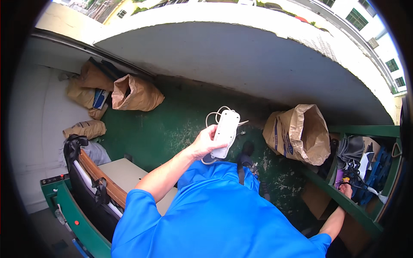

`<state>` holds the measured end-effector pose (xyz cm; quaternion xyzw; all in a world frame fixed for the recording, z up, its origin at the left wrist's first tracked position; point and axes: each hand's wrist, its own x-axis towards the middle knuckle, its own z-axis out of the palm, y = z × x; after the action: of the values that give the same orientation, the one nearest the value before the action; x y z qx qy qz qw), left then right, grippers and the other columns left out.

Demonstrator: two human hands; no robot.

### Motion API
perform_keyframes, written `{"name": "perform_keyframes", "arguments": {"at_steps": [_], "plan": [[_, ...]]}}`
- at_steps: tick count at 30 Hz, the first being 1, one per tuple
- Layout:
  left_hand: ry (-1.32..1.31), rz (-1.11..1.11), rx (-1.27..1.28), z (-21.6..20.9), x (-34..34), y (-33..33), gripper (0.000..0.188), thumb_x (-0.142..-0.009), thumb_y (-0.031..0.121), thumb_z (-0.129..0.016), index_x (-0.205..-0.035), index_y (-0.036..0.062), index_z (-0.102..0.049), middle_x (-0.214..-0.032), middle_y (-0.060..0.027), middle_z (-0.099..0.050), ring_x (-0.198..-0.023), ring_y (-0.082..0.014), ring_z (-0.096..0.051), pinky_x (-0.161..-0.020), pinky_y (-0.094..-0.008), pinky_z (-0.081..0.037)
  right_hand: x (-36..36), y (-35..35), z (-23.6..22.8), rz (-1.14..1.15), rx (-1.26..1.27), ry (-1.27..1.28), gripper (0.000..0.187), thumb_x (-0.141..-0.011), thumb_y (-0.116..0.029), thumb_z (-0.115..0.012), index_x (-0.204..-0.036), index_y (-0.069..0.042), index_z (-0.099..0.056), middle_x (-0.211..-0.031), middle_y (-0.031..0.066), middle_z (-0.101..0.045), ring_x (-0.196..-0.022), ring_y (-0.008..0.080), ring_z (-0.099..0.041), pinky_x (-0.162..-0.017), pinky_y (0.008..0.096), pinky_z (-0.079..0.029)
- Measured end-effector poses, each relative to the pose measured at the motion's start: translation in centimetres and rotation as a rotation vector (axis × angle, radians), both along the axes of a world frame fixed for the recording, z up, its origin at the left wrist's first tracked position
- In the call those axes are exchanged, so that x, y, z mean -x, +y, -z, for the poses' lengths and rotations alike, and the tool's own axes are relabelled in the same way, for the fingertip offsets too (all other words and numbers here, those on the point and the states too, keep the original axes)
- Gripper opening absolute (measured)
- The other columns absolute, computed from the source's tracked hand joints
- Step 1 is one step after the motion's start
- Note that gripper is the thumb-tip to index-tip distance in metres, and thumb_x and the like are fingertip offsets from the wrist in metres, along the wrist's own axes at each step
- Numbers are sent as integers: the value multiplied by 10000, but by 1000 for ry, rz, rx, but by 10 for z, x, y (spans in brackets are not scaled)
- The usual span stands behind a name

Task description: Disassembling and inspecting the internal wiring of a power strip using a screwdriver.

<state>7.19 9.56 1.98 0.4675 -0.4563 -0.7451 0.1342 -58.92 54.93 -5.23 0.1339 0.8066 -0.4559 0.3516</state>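
Near the middle, my left hand [205, 144] grips a white power strip [226, 129] by its lower side, thumb across it. Its flat face with small screw holes is turned up, and a pale cord [211, 115] loops behind it. At the far right my right hand [345, 189] reaches over the edge of a green bin [352, 204]. Its fingers are curled and partly hidden beside a tangle of black cables [352, 173], with a small yellow-orange piece at the fingertips. What they grip, if anything, is unclear. Grey folded sheets [350, 148] and blue plastic pieces [378, 172] lie in the bin.
An open brown paper sack [297, 133] stands left of the bin; another sack [137, 93] stands at the far left among several bags. A brown-edged board [101, 176] and a green cart [79, 219] are on my left. A low wall [232, 56] runs across ahead.
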Motion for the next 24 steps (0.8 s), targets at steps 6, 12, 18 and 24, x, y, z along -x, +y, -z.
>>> {"name": "perform_keyframes", "arguments": {"at_steps": [6, 12, 18, 24], "plan": [[-43, -301, -62, -3, -19, 1, 581, -829, 48, -840, -1317, -20, -531, -1222, -129, -685, -1109, -214, -689, -985, -398, -576, 8, -11, -5, -69, -24, -23, 280, -899, -372, -788, -923, -127, -656, -674, -3, -594, -547, 122, -566, -490, 242, -438], [21, -350, -35, 0, -28, 12, 537, -827, 62, -823, -1290, 5, -556, -1196, -110, -688, -1080, -212, -695, -955, -395, -595, 20, 32, 16, 74, 151, 83, 249, -900, -302, -782, -952, -98, -648, -786, 24, -623, -698, 141, -627, -639, 248, -521], [5, -407, -14, 3, -25, 14, 544, -826, 89, -834, -1280, -7, -549, -1176, -111, -678, -1077, -209, -684, -952, -384, -583, -47, 106, -6, 544, 352, 536, 243, -962, -179, -696, -1075, 20, -617, -1060, 162, -670, -964, 272, -712, -854, 401, -644], [-32, -367, 89, -1, -23, 4, 506, -851, 142, -815, -1245, -32, -549, -1185, -133, -664, -1083, -195, -672, -967, -365, -558, -308, -81, -26, 245, 179, 329, 280, -996, -157, -694, -1183, -22, -534, -1069, 130, -665, -867, 229, -725, -749, 315, -645]]}}
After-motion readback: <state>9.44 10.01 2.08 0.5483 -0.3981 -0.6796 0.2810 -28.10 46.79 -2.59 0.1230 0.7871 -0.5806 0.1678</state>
